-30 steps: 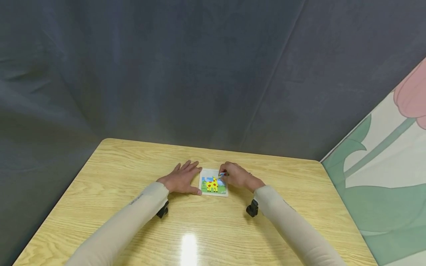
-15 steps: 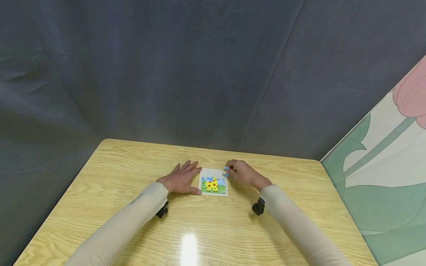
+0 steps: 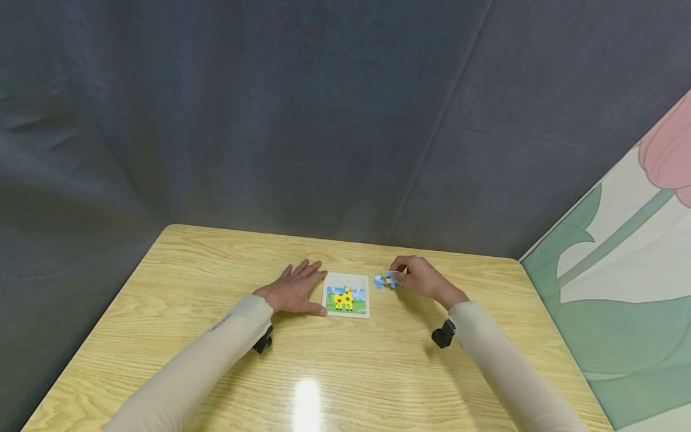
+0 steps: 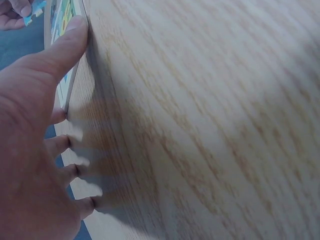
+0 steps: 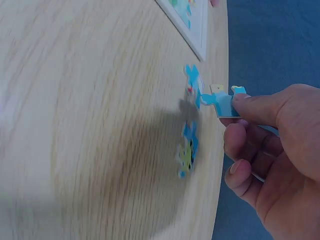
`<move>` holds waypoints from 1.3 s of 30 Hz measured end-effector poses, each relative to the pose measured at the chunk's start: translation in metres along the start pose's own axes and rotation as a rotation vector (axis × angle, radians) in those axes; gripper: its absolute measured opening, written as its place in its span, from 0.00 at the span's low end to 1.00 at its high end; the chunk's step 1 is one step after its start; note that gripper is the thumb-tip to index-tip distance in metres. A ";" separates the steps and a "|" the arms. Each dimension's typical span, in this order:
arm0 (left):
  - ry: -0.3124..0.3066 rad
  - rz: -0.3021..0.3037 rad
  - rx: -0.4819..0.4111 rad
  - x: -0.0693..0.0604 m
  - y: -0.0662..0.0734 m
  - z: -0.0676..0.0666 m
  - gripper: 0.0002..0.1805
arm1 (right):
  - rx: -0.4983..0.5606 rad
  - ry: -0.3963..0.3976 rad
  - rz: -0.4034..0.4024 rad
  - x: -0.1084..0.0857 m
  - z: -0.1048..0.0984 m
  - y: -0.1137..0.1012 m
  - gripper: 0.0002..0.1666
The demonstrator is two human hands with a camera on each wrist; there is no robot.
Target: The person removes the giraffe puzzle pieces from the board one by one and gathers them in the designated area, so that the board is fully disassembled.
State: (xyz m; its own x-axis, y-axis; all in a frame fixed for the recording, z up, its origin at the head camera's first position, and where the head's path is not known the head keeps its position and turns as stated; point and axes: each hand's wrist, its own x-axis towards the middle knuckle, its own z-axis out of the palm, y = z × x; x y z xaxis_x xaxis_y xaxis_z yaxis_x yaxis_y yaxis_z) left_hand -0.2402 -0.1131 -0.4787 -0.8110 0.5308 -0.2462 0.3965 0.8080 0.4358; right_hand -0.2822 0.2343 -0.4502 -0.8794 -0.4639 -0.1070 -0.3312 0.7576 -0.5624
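A white-rimmed puzzle tray (image 3: 345, 279) lies on the table, its lower part filled with a yellow giraffe picture; the strip along its top is bare white. My left hand (image 3: 294, 291) rests flat at its left side, fingers spread, with the thumb and a fingertip touching the rim. To the right of the tray, my right hand (image 3: 423, 279) pinches a light blue puzzle piece (image 5: 225, 103) between thumb and index finger, raised above the table. Below it lie two loose pieces, one mostly blue (image 5: 192, 80) and one blue and yellow-green (image 5: 187, 150).
The wooden table (image 3: 335, 366) reaches back to a dark curtain (image 3: 302, 120). At the right hangs a cloth with a pink flower and green leaves (image 3: 610, 324). A black wrist camera (image 3: 444, 334) sits under the right sleeve, another (image 3: 263, 340) under the left.
My right hand has moved from the tray's upper right corner rightward, away from the tray, still pinching the puzzle piece. Loose pieces beside the tray now show. The left hand has stayed in place.
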 end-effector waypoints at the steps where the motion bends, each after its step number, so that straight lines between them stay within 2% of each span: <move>1: 0.000 0.002 0.001 0.000 0.000 0.000 0.54 | -0.002 0.003 0.004 -0.001 -0.002 0.002 0.07; 9: -0.003 0.006 0.000 0.000 -0.001 -0.001 0.54 | 0.005 0.014 0.037 -0.010 -0.017 0.018 0.07; 16: -0.008 -0.002 0.003 0.001 -0.002 0.001 0.54 | -0.016 0.043 0.023 -0.018 -0.024 0.033 0.07; 20: -0.011 -0.006 -0.003 0.001 -0.001 0.001 0.54 | 0.011 0.033 0.062 -0.022 -0.026 0.044 0.07; 27: -0.008 -0.001 -0.017 0.001 -0.001 0.002 0.55 | 0.034 0.007 0.119 -0.028 -0.024 0.061 0.07; 39: -0.006 0.003 -0.007 0.002 -0.002 0.001 0.55 | -0.017 0.046 0.128 -0.027 -0.013 0.070 0.06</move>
State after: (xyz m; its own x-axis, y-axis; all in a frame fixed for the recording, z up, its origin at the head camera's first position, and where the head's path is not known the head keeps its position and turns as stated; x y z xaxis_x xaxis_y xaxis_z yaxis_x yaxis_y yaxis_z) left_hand -0.2418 -0.1139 -0.4812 -0.8071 0.5349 -0.2500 0.3963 0.8046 0.4422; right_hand -0.2864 0.3055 -0.4763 -0.9295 -0.3418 -0.1386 -0.2211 0.8171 -0.5324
